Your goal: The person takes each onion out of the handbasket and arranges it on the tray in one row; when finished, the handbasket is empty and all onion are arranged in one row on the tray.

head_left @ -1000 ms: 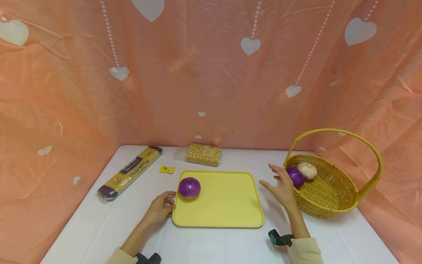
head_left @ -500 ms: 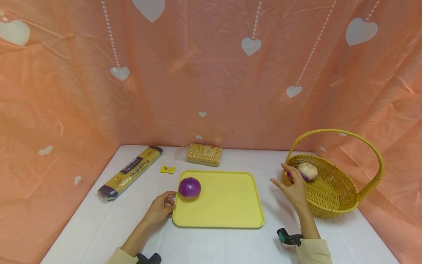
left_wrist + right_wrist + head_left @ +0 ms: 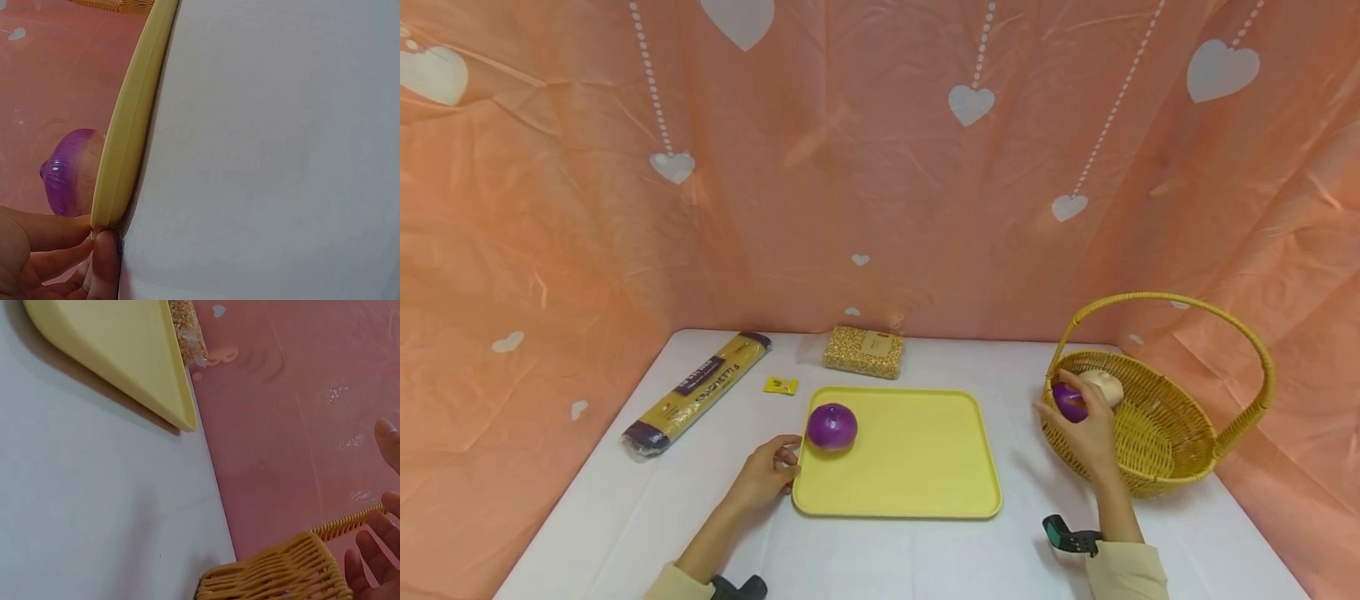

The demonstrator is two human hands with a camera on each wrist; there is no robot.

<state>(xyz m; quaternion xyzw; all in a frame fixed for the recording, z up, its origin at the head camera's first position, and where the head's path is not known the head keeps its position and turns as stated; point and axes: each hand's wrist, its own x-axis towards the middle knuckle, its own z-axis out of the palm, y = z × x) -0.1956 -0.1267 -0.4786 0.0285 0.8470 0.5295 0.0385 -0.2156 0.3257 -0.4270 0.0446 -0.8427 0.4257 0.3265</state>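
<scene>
My left hand pinches the left rim of a yellow tray; the left wrist view has the fingers on one side of the rim and the thumb on the other. On the tray's left part sits a purple onion. My right hand hovers over the left rim of a yellow wicker basket, thumb and fingers apart around a second purple onion inside. Behind that onion lies a whitish bulb, partly hidden. In the right wrist view the fingers are spread above the basket.
Left of the tray lies a long spaghetti pack, with a small yellow packet beside it. A bag of corn kernels lies behind the tray. The basket's tall handle arches over it. A pink curtain hangs behind the table.
My right hand has moved rightward from beside the basket to over its left rim, around the onion there. The left hand and tray have stayed put.
</scene>
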